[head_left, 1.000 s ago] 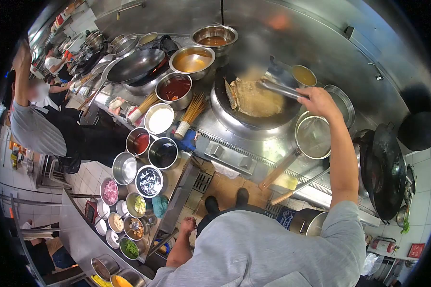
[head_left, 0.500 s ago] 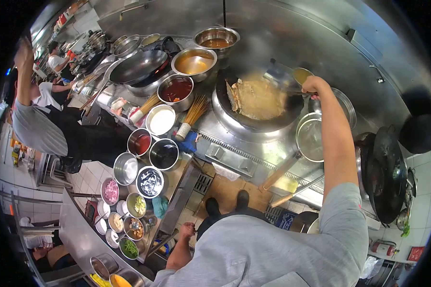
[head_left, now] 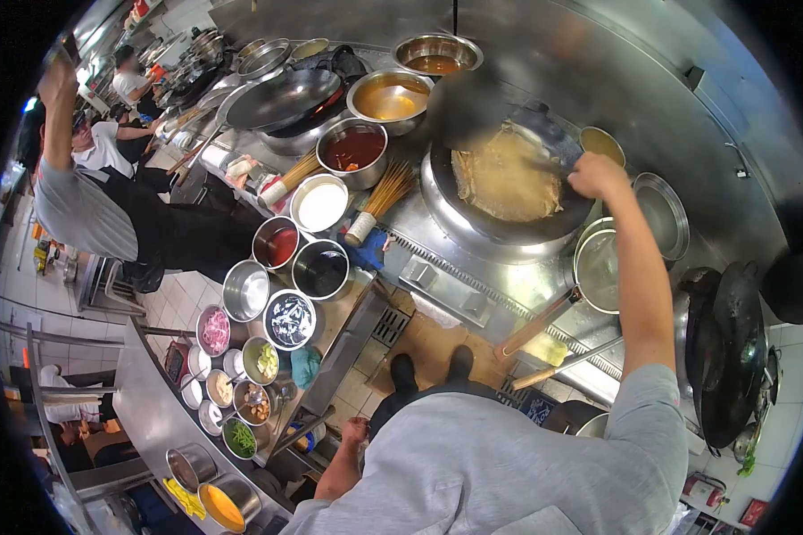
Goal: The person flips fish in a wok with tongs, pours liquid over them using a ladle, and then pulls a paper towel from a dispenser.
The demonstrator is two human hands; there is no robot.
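Note:
My right hand (head_left: pixel 598 176) is closed round the handle of a long-handled wok tool (head_left: pixel 549 167). The tool reaches over the wok (head_left: pixel 451 207), its far end smeared by motion and steam. A flat, pale golden-brown piece of food (head_left: pixel 509 183) lies in the wok, bubbling liquid and steam about it. Beside my right wrist sit a small bowl of yellowish liquid (head_left: pixel 603 143) and a round metal strainer (head_left: pixel 600 267). My left hand (head_left: pixel 355 432) is closed in a fist at my waist, away from the stove, with nothing showing in it.
Steel bowls of amber liquid (head_left: pixel 389 96) and red sauce (head_left: pixel 351 148) stand left of the wok, near a bamboo brush (head_left: pixel 379 203). Ingredient pots (head_left: pixel 289 319) crowd the side counter. Black woks (head_left: pixel 730 352) lean at right. A co-worker (head_left: pixel 89 214) stands at left.
My right hand has moved slightly in the picture, and the tool's end is more blurred. The food lies more compactly in the wok. The whole view has shifted a little; my left fist stays low.

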